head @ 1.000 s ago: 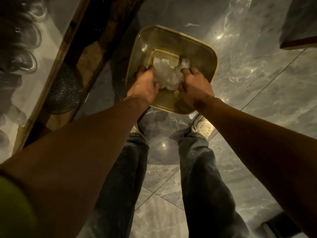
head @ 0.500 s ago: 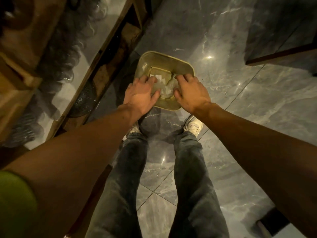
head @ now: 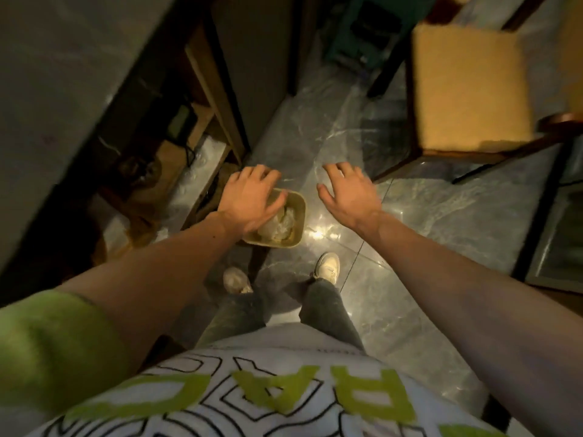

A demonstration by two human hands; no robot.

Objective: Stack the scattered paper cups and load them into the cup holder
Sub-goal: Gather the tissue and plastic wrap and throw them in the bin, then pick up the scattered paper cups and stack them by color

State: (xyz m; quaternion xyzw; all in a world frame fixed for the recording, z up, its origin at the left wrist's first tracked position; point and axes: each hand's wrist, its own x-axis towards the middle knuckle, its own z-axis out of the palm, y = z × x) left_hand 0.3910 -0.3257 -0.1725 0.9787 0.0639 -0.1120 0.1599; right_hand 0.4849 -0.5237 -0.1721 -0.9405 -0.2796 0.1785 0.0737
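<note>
A beige square bin stands on the grey marble floor in front of my feet. Crumpled white plastic or paper fills its bottom. My left hand hovers above the bin's left side with fingers spread and holds nothing. My right hand is out to the right of the bin, above the floor, fingers spread and empty. No paper cups or cup holder can be made out in this view.
A wooden shelf unit with dark items runs along the left under a counter. A chair with a tan cushion stands at the upper right. A dark green object sits at the far end of the aisle.
Both hands have let go of the crumpled material in the bin and risen away. The view has pulled back as I stood up, and the bin looks smaller.
</note>
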